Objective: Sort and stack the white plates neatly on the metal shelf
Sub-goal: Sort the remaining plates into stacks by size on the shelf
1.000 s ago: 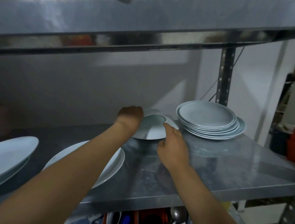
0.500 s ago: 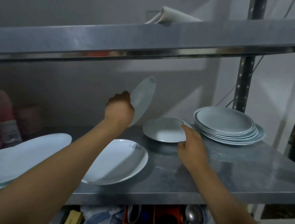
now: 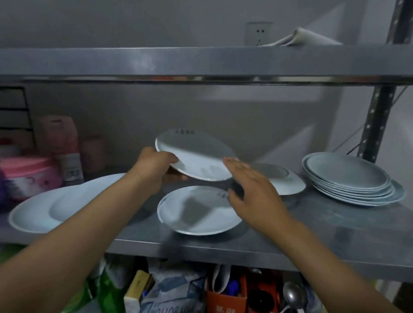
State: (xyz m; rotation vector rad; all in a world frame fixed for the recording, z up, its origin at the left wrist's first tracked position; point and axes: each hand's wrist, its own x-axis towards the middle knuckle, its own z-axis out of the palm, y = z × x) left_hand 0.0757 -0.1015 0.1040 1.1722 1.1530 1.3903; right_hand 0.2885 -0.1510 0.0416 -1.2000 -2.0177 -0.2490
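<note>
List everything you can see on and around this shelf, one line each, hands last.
Held plate: one, white, tilted in the air above the shelf.
Front plate: one, white, flat near the shelf edge.
Deep plate: one, white, behind the right hand.
Plate stack: one stack, white, right end.
Large oval plates: white, count unclear, left end.
Metal shelf: one, grey steel.
Pink tub: one, back left.
Spoon: one, metal, in the clutter below.
Left hand: its grip is on the held plate's rim.
Right hand: fingers straight, holding nothing.
</note>
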